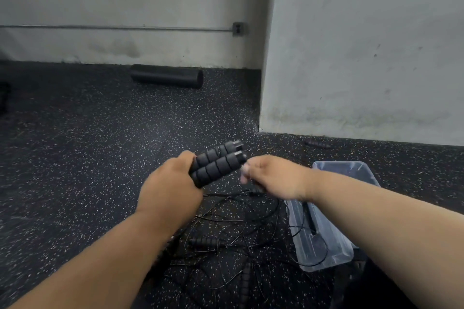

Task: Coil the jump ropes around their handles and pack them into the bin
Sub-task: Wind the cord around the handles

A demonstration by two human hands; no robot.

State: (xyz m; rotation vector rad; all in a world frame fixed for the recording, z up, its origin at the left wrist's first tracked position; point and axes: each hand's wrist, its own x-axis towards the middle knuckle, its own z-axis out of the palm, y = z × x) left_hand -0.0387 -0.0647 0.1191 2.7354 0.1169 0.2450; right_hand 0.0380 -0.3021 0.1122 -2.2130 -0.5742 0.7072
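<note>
Handles [218, 162] gripped in left hand [170, 184], right hand [272, 178] beside

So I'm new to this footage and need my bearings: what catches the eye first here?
Two black foam handles held side by side in the left hand, mid-frame, with the right hand at their tips. Beneath them, a tangle of black ropes sprawls on the speckled floor, beside a clear bin at the right.
</note>
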